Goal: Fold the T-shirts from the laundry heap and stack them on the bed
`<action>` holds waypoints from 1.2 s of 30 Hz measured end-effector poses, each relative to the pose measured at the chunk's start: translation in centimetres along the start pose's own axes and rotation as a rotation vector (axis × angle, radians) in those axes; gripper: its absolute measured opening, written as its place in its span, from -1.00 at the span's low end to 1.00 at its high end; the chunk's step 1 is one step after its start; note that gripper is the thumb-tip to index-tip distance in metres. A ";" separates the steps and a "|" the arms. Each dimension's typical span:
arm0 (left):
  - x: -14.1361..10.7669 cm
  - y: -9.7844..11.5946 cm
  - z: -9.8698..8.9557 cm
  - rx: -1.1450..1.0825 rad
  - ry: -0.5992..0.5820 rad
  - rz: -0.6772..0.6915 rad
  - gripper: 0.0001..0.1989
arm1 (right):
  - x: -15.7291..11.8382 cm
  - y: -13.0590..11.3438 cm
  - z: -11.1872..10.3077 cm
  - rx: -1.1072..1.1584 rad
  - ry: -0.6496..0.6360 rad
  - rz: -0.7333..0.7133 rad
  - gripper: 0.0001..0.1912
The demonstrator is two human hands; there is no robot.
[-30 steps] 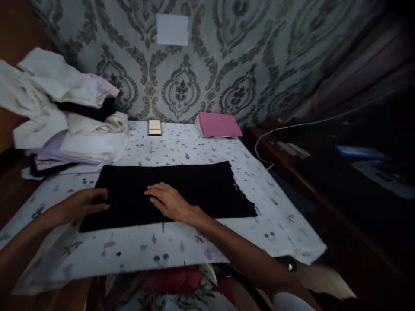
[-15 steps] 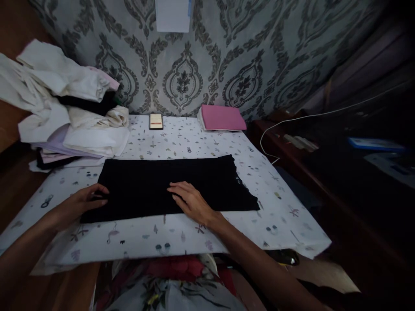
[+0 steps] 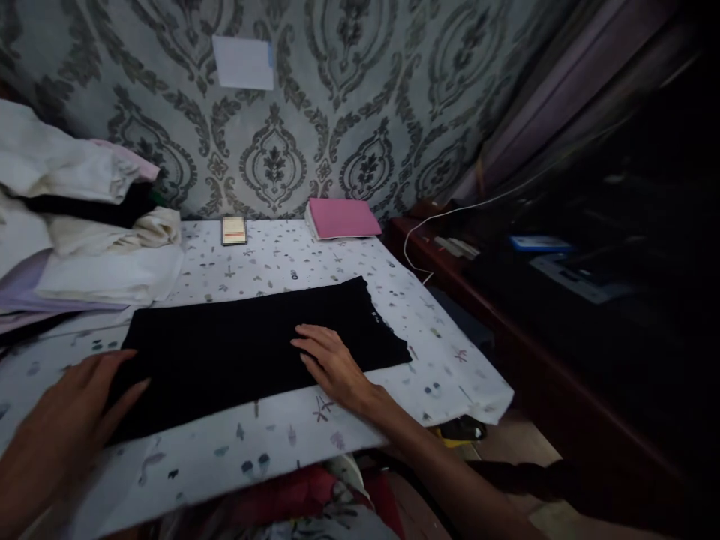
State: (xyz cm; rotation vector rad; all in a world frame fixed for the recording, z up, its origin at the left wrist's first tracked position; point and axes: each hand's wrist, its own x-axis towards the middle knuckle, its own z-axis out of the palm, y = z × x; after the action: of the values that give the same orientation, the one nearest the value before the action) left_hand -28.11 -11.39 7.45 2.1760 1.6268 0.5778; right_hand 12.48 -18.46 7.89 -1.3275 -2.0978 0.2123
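Your right hand [image 3: 337,367] lies over the black cloth [image 3: 225,349], fingers loosely spread. Your left hand [image 3: 70,409], thumb and fingers apart, is at its left end.

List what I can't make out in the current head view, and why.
Head view: heaped white and lilac fabrics, cut off by the picture's left edge.
Head view: palm side of the bare right hand, hidden by its back; how firmly it presses the flat black cloth can't be told.
Head view: markings on the small rectangular cream-faced object, too small to read.
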 end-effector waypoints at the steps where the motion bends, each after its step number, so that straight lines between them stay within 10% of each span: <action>1: 0.0 0.5 0.9 -0.016 0.038 0.055 -0.53 | -0.6 0.6 -0.7 -0.036 0.039 0.028 -0.66; 6: 1.9 4.7 2.9 -0.096 0.009 0.190 -0.55 | -5.1 4.8 -4.4 -0.286 0.267 0.340 -0.62; 11: 9.9 14.4 3.3 -0.225 -0.248 0.344 -0.61 | -9.5 7.4 -6.3 -0.479 0.328 0.710 -0.48; 16: 20.7 26.0 11.5 -0.391 -0.616 0.418 -0.66 | -10.1 6.9 -6.5 -0.511 0.303 0.846 -0.49; 20: 25.7 31.9 18.4 -0.356 -0.687 0.345 -0.66 | -9.3 6.5 -6.7 -0.486 0.273 0.896 -0.57; 29: 28.9 34.6 20.7 -0.272 -0.857 0.307 -0.69 | -8.3 6.4 -7.4 -0.042 0.405 0.913 -0.77; 36: 27.2 33.0 17.7 -0.475 -0.868 0.393 -0.74 | -5.2 2.8 -6.2 0.200 0.688 0.742 -0.88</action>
State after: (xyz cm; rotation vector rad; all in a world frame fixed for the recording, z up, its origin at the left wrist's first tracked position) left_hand 14.85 5.12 12.25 1.9459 0.5510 0.0516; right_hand 19.72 -22.83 9.24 -1.6936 -0.9482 0.2211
